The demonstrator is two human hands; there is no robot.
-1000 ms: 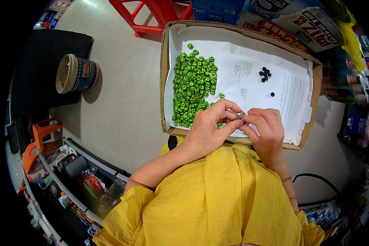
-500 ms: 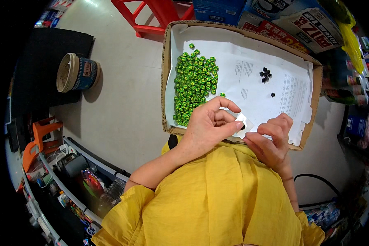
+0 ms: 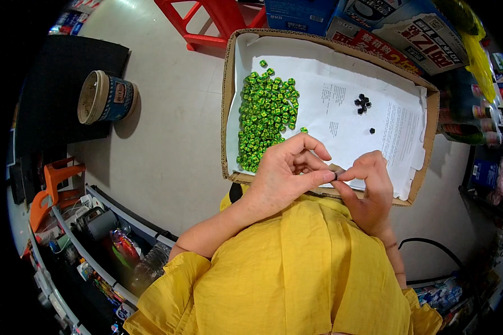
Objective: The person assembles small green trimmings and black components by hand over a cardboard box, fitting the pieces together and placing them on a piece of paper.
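Observation:
Both my hands meet over the near edge of a shallow cardboard tray [image 3: 227,120]. Between the fingertips is a small square of white paper [image 3: 335,168] with something dark at it, now seen tilted and partly covered. My left hand [image 3: 282,170] pinches it from the left, thumb below. My right hand [image 3: 371,184] is closed at its right side, thumb and forefinger at the dark bit. Many small green, faceted beads [image 3: 264,109] with yellowish marks are heaped in the tray's left part. Several small black faceted pieces [image 3: 362,104] lie together at right; a single black piece [image 3: 372,130] sits apart.
White printed sheets [image 3: 313,72] line the tray. Behind it stand a red plastic stool [image 3: 221,19] and cardboard boxes [image 3: 399,33]. On the left are a round tub [image 3: 107,97] and an orange plastic piece [image 3: 53,181]. A black cable [image 3: 436,244] curves at lower right.
My right hand has moved left and its fingertips have closed at the paper's dark spot. The paper has tilted, showing less of its white face. My left hand stays nearly in place.

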